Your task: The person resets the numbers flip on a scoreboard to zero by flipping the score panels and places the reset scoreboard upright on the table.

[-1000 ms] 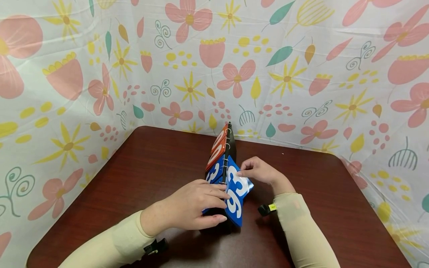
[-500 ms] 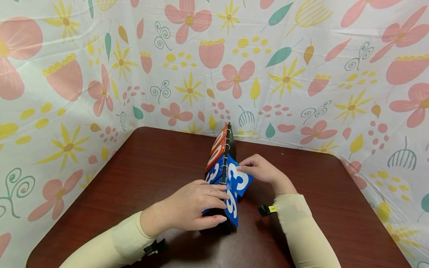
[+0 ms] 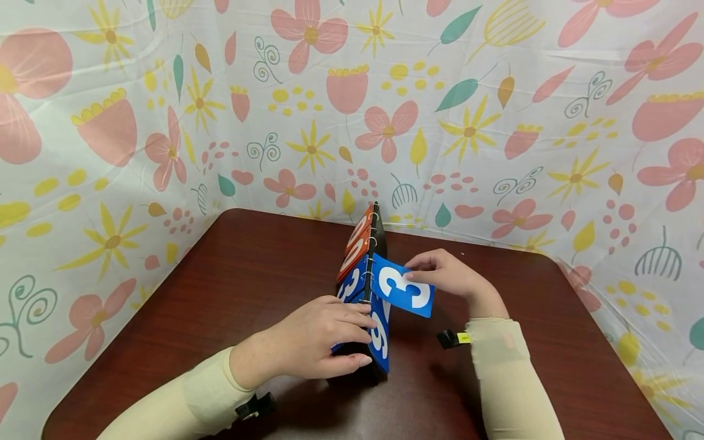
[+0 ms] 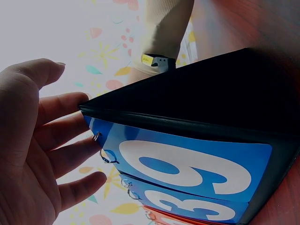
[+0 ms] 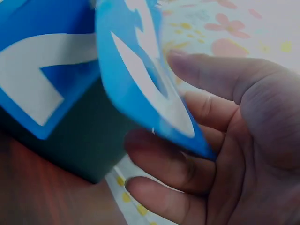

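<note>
A black tent-shaped flip scoreboard [image 3: 379,235] stands lengthwise on the table, its number cards hung on metal rings along the top ridge. My right hand [image 3: 453,278] pinches a blue card with a white 3 [image 3: 404,287], thumb on the face and fingers behind; this card [image 5: 145,70] stands out from the right slope. At the near end of the ridge, my left hand [image 3: 316,339] rests with extended fingertips on the top edge. Below it hangs another blue card [image 3: 378,342] with a white 9 or 6. Facing left are a blue 9 card [image 4: 192,164] and a blue 3 card [image 4: 187,206].
Red cards [image 3: 359,241] with white digits hang at the scoreboard's far end. The dark reddish-brown table [image 3: 264,250] runs back to a flower-patterned curtain [image 3: 330,140]. Each wrist wears a small black device, such as the camera [image 3: 451,339] at the right wrist.
My right hand has moved right and slightly up, lifting the blue 3 card away from the slope until it sticks out flatter. My left hand has stayed in place.
</note>
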`<move>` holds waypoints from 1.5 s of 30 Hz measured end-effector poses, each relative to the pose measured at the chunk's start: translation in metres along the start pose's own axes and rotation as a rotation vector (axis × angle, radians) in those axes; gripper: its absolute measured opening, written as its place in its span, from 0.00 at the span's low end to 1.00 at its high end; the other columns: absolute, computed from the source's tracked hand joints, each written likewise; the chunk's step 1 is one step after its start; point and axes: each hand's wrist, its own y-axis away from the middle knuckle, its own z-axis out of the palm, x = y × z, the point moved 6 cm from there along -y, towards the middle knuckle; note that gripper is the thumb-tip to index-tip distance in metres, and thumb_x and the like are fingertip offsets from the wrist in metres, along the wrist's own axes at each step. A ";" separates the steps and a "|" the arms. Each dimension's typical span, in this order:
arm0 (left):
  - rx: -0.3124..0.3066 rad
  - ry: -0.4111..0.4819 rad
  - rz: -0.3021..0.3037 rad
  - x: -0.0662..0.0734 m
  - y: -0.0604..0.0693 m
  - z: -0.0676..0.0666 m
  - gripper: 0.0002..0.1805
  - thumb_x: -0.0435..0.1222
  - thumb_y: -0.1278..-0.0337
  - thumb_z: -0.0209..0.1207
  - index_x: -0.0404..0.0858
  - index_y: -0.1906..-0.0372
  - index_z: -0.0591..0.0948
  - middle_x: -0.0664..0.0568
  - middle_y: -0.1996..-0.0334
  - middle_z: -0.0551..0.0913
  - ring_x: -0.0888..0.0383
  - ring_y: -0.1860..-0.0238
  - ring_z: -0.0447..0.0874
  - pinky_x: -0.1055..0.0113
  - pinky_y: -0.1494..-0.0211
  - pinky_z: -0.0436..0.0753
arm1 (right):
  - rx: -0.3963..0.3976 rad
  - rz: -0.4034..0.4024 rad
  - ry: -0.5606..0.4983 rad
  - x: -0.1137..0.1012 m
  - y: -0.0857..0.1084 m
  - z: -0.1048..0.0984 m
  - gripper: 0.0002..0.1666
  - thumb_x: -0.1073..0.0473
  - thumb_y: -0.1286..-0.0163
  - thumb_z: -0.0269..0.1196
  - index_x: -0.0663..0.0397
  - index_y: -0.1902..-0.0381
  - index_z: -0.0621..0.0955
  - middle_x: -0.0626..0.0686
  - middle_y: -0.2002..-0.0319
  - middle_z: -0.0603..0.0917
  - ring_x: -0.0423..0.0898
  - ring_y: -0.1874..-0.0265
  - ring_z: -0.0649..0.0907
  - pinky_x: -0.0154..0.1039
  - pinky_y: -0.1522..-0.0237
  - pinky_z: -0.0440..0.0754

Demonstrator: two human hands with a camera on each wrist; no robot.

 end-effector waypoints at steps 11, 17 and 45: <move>-0.007 0.003 -0.009 0.000 0.000 0.000 0.19 0.54 0.26 0.55 0.50 0.47 0.88 0.59 0.41 0.87 0.58 0.30 0.79 0.56 0.32 0.80 | 0.086 -0.058 -0.134 0.001 0.008 -0.018 0.16 0.56 0.27 0.66 0.54 0.45 0.87 0.53 0.64 0.92 0.49 0.66 0.88 0.39 0.61 0.88; -0.004 -0.004 0.001 0.001 0.000 0.000 0.19 0.54 0.26 0.55 0.51 0.47 0.88 0.58 0.42 0.88 0.59 0.31 0.79 0.56 0.32 0.80 | 0.259 -0.074 -0.159 -0.003 0.008 -0.024 0.18 0.56 0.26 0.65 0.55 0.43 0.86 0.56 0.55 0.90 0.46 0.64 0.87 0.36 0.65 0.87; -0.003 -0.006 -0.007 0.001 0.000 0.000 0.19 0.55 0.27 0.56 0.51 0.47 0.88 0.60 0.41 0.87 0.61 0.30 0.78 0.57 0.32 0.80 | 0.035 0.020 -0.326 0.004 0.004 -0.012 0.12 0.56 0.29 0.68 0.60 0.57 0.88 0.52 0.71 0.90 0.46 0.76 0.86 0.41 0.69 0.89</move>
